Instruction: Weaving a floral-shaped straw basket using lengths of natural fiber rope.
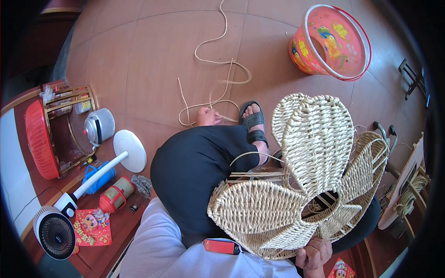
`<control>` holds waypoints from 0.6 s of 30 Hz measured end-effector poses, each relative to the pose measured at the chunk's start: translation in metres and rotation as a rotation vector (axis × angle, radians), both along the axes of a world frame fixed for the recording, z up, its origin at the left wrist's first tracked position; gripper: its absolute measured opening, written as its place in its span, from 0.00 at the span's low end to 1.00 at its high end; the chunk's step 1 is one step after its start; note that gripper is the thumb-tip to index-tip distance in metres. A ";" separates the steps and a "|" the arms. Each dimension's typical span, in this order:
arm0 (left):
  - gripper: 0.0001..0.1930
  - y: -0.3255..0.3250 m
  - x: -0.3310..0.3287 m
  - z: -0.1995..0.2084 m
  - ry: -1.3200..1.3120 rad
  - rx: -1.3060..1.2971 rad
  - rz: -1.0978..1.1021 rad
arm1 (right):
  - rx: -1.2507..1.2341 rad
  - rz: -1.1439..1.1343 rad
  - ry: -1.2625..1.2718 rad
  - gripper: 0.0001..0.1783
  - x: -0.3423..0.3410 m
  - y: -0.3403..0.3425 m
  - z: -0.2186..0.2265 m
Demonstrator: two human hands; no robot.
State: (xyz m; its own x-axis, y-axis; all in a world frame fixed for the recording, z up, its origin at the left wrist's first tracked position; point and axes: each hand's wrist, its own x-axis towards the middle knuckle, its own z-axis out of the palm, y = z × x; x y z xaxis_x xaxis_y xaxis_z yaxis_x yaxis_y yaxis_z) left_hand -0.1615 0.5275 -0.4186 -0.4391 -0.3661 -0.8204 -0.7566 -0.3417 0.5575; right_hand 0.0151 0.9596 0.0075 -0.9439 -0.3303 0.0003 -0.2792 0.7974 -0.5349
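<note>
A flower-shaped woven straw piece [320,143] with wide petals and a round hole at its middle rests across my lap. My right hand [315,254] has its fingers curled round the lower edge of this piece. Beyond my bent left knee, low over the floor, my left hand [208,116] is closed on a pale straw cord [221,101]. The cord loops over the tiles and trails away to the far side. One strand [252,153] arches from the woven piece over my dark trousers. My left forearm is mostly hidden behind the knee.
A red bucket [303,53] stands at far right. On the left, a wooden surface holds a fan [58,234], a kettle [99,127], a red basin [39,139] and a red flask [116,194]. Coiled cord [412,194] hangs at right. My sandalled foot [254,121] is near the cord.
</note>
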 end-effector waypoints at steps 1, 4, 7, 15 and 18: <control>0.01 -0.005 -0.003 0.002 -0.025 -0.049 0.036 | -0.001 -0.001 -0.002 0.16 0.002 0.001 -0.001; 0.07 -0.034 -0.014 0.020 0.188 0.290 0.008 | 0.003 0.014 0.024 0.16 0.001 0.003 -0.002; 0.06 -0.064 -0.021 0.060 0.469 0.437 0.084 | -0.013 0.021 0.014 0.15 0.000 0.003 -0.002; 0.06 -0.098 -0.063 0.242 0.856 0.124 0.111 | -0.062 -0.027 0.059 0.15 -0.001 -0.001 -0.005; 0.06 -0.085 -0.071 0.335 1.056 -0.085 0.086 | -0.123 -0.057 0.075 0.14 -0.001 -0.003 -0.005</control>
